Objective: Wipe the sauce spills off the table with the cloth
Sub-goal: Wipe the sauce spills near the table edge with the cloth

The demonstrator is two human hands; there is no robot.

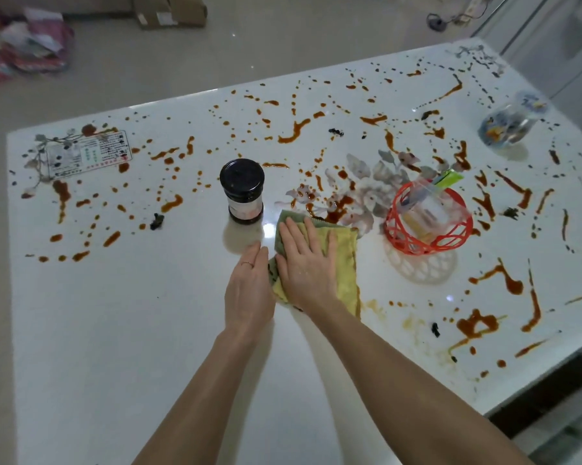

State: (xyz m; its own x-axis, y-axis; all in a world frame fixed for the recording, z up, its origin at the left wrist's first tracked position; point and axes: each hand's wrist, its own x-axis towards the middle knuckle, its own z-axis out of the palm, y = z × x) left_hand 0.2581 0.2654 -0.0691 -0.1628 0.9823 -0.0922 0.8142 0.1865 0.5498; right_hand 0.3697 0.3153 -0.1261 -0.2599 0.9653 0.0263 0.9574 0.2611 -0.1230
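Note:
A yellow-and-green cloth point(345, 260) lies flat on the white table point(115, 330) near its middle. My right hand point(308, 263) presses on the cloth, palm down, fingers spread. My left hand point(249, 290) rests flat on the table beside it, fingertips touching the cloth's left edge. Brown-orange sauce spills point(294, 130) dot and streak the far half and the right side of the table. A thick dark puddle of sauce point(338, 209) sits just beyond the cloth's far edge. The near left part of the table shows no sauce.
A dark jar with a black lid point(242, 191) stands just left of the cloth. A red plastic basket point(428, 218) holding packets stands to the right. A clear patterned jar point(505, 125) is at far right. A printed card point(88, 154) lies far left.

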